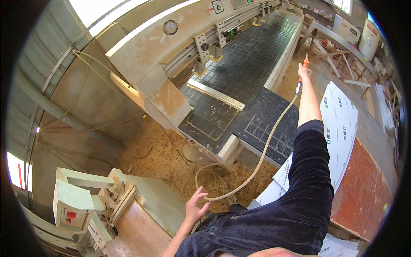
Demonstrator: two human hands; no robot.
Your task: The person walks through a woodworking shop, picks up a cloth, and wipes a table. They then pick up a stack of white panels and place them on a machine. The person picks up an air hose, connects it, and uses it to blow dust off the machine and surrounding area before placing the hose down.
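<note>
My right hand (304, 72), on an outstretched arm, is closed around an orange-red air blow gun (306, 63) with a metal nozzle pointing away from me. A pale air hose (269, 141) hangs from a coupling below that hand and curves down to my left hand (195, 205). The left hand's fingers are spread beside the hose, and whether they touch it cannot be told. Further coils of hose (205, 180) lie on the floor. Ahead stands a long machine with a black gridded bed (250, 51), and a pale strip (215, 94) lies across it.
White printed sheets (339, 112) rest on a reddish-brown board (362, 186) at the right. A pale green machine (74, 205) with red buttons stands at the lower left. Sawdust (141, 144) covers the floor. Wood scraps (330, 61) and a metal frame lie at the upper right.
</note>
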